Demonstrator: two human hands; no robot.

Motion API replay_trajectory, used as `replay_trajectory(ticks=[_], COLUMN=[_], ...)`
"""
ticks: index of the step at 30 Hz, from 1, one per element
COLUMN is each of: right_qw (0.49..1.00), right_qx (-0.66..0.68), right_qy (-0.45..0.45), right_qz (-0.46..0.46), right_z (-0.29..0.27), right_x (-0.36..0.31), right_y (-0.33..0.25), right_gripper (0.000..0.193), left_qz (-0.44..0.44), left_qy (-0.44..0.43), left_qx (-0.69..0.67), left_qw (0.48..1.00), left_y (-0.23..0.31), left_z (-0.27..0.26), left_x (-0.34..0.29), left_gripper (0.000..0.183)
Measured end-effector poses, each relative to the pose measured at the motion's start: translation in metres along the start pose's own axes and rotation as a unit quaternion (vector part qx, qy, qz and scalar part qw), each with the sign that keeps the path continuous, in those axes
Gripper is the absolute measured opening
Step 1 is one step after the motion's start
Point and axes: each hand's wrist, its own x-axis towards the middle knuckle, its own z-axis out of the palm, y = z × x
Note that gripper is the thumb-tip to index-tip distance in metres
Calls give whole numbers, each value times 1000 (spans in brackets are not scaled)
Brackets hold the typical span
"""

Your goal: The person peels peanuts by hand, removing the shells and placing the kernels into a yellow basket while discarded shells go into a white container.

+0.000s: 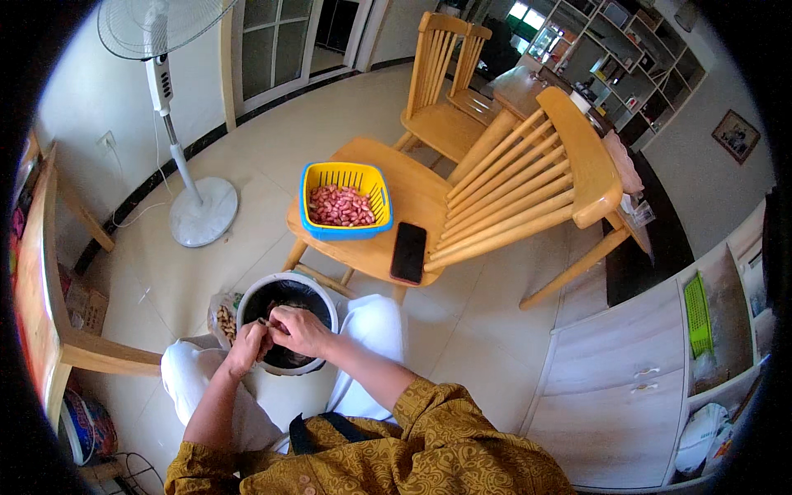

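My left hand and my right hand meet over a white bucket with a dark lining. Both have their fingers pinched together around a small brownish piece that looks like a peanut, mostly covered by the fingertips. Dark bits lie inside the bucket, partly hidden under my hands. Against the bucket's left side, a clear plastic bag holds peanuts in their shells. Beyond, on a wooden chair seat, a yellow basket set in a blue one contains many pinkish-red shelled peanuts.
A black phone lies on the chair seat beside the basket. A white standing fan is at the far left, its cord along the wall. Wooden furniture flanks me on the left; a pale cabinet is on the right.
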Motion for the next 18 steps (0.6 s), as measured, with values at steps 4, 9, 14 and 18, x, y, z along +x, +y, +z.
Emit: replay_trajectory(ticks=[4,9,14,18], right_qw=[999,998,999,999], right_qx=[8,-30,-32,-31], right_qy=[-20,-56,-21,17], right_qz=[-39,-20,-23,3], right_z=[-2,5,6,14], right_x=[-2,-3,-7,-8], right_y=[-3,0,-5,-5], right_gripper=[20,21,17,16], left_qz=[-8,-10,36,55], left_qy=[-19,-11,1,45], left_qx=[-14,-17,-24,-29], left_qw=[1000,1000,999,997], left_y=[2,-5,-21,-18], left_z=[0,2,3,12], left_x=[-5,-6,1,0], left_gripper=[31,29,28,28])
